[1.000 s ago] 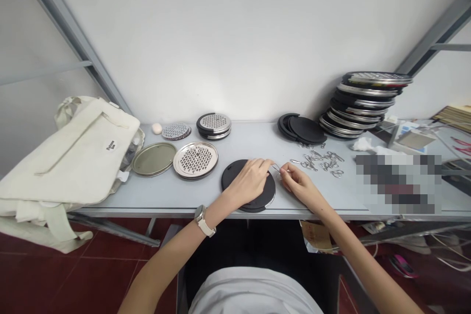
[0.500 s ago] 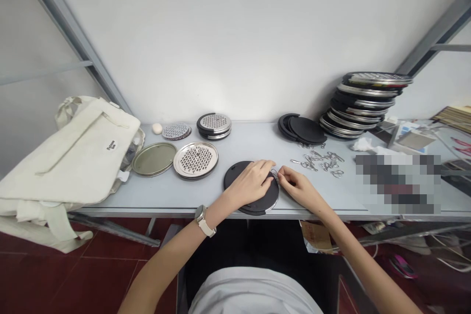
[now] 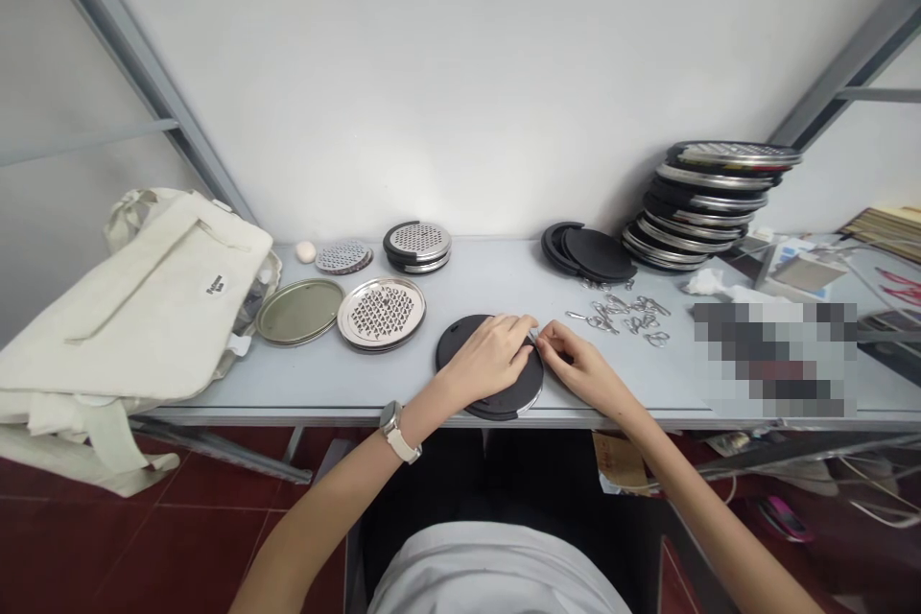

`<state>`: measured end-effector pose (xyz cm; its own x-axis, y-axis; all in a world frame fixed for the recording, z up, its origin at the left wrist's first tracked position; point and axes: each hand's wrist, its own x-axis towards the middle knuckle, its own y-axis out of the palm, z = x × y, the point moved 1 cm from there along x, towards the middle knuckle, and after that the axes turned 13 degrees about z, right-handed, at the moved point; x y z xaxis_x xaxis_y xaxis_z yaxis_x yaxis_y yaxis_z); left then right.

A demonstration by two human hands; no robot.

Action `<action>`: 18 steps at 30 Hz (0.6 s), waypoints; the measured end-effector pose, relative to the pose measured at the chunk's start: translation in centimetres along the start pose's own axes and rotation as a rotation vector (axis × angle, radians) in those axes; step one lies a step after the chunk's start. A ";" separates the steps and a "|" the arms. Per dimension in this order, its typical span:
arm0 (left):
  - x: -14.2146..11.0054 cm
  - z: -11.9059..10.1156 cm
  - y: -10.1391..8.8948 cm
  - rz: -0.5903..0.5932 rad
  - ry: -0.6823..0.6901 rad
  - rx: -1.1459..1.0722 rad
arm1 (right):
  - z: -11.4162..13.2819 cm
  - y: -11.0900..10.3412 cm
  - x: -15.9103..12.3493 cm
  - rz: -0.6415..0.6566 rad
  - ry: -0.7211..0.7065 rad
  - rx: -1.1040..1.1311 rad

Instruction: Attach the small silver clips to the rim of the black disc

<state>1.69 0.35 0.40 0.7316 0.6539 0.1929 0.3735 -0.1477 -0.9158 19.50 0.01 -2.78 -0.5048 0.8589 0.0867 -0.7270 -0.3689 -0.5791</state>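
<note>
A round black lid [image 3: 460, 345] with a metal rim lies near the front edge of the grey table [image 3: 504, 283]. My left hand [image 3: 490, 356] rests on top of it, fingers curled over its right side. My right hand [image 3: 579, 363] sits just right of the lid, its fingertips pinched on a small metal wire clip [image 3: 533, 336] at the lid's right edge. The fingertips of both hands meet at that clip. A loose pile of similar metal clips [image 3: 625, 316] lies on the table behind my right hand.
A perforated steel disc [image 3: 381, 312] and a plain metal disc [image 3: 300, 311] lie left of the lid. Further back are smaller grater discs [image 3: 418, 243], black lids [image 3: 594, 253] and a tall leaning stack of lids [image 3: 709, 201]. A cream cloth bag [image 3: 136, 297] covers the table's left end.
My right hand has brought the clip leftward to the lid's right edge. The lid has shifted slightly under my left hand, and my two hands have closed together.
</note>
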 end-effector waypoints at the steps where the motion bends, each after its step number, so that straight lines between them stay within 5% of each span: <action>1: 0.0 0.0 0.0 0.001 -0.002 0.004 | 0.0 0.0 0.0 -0.001 0.000 0.002; 18: 0.0 0.1 0.1 -0.010 -0.019 0.034 | -0.7 -0.1 0.1 -0.026 -0.019 0.043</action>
<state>1.72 0.39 0.26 0.7167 0.6693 0.1959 0.3614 -0.1161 -0.9252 19.84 0.36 -3.25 -0.4942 0.8615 0.1168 -0.7589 -0.3619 -0.5413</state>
